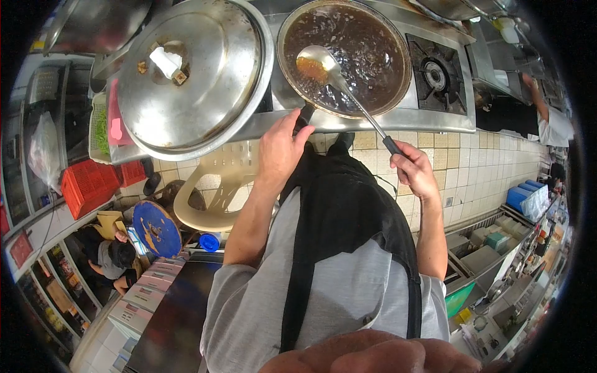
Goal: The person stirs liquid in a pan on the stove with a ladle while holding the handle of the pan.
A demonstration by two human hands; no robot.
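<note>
My right hand (415, 169) is closed round the black handle of a metal ladle (341, 81). The ladle's bowl, with orange-brown liquid in it, is over a wide pan (405, 82) of dark brown, glossy liquid. My left hand (283, 144) is wrapped round the pan's black handle (304, 116) at the near left rim. A large domed metal lid (205, 68) with white wrapping on its knob lies to the left of the pan.
A gas burner (435, 73) is right of the pan. Below the counter stand a beige plastic chair (208, 217), a round blue stool (157, 229) and a red crate (90, 186). One person (116, 256) is at lower left, another (553, 127) at far right.
</note>
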